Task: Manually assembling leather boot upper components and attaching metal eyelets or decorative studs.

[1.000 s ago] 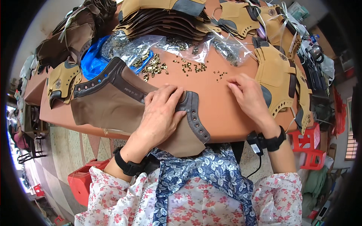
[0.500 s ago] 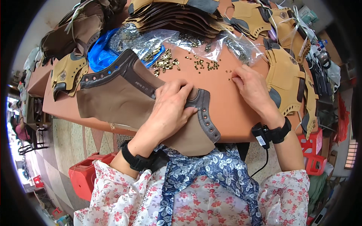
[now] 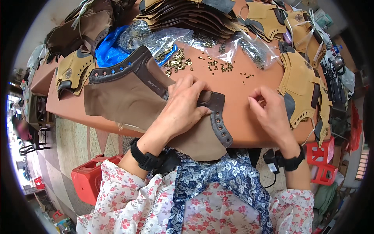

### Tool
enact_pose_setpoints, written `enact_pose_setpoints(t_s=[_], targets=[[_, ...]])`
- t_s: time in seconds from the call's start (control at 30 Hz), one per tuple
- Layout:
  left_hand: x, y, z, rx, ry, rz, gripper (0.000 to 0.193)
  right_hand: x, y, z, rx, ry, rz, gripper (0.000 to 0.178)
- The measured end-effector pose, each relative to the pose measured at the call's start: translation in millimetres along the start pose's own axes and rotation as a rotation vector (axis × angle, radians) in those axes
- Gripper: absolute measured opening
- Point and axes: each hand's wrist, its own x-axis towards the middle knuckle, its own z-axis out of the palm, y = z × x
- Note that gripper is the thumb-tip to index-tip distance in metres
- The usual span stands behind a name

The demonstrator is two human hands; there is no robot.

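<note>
A brown shoe upper [image 3: 124,97] lies slantwise at the near edge of the table, lining side up, its near end hanging over the edge. Dark strips with rows of holes border both of its ends. My left hand [image 3: 183,101] is closed on its middle, thumb pressing beside the right-hand strip. To the right, apart from the upper, my right hand [image 3: 269,111] is raised over the table with thumb and forefinger pinched together; whatever lies between them is too small to make out. Beyond that hand, small brass-coloured eyelets [image 3: 221,67] and lace hooks [image 3: 179,62] lie scattered.
Clear plastic bags [image 3: 257,52] of small metal parts and a blue bag [image 3: 110,52] lie farther back. A stack of uppers [image 3: 187,19] stands behind them. Tan uppers [image 3: 302,84] lie at the right, more [image 3: 72,74] at the left. A red stool [image 3: 87,181] stands below the table.
My right hand has drawn back from the loose eyelets toward me, its fingers pinched. My left hand stays on the shoe upper. The whole view has shifted slightly.
</note>
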Motion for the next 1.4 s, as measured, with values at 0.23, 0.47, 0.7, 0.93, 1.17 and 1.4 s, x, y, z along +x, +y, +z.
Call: enact_pose_setpoints(t_s=[0.23,0.47,0.7,0.93,1.17,1.4], targets=[[3.6,-1.0,2.5,-0.035,-0.025,-0.011,0.042,-18.7,-26.6,27.7,0.185,0.115,-0.051,0.008],[4.1,-4.1,1.1,-0.055,-0.060,-0.005,0.043,-10.9,-28.1,57.2,0.101,0.192,-0.176,0.009],[3.2,-5.8,1.8,-0.080,-0.035,0.011,0.045,-6.6,-22.5,66.6,-0.013,0.219,-0.255,0.010],[2.9,-6.4,4.4,-0.067,-0.031,0.020,0.045,-8.7,-21.4,66.9,0.054,0.193,-0.208,0.009],[2.5,-7.5,6.1,-0.054,-0.014,0.032,0.042,-8.6,-23.2,65.3,0.135,0.169,-0.140,0.009],[3.1,-6.7,7.1,-0.042,-0.008,0.030,0.042,-10.1,-22.2,67.0,0.137,0.178,-0.116,0.009]])
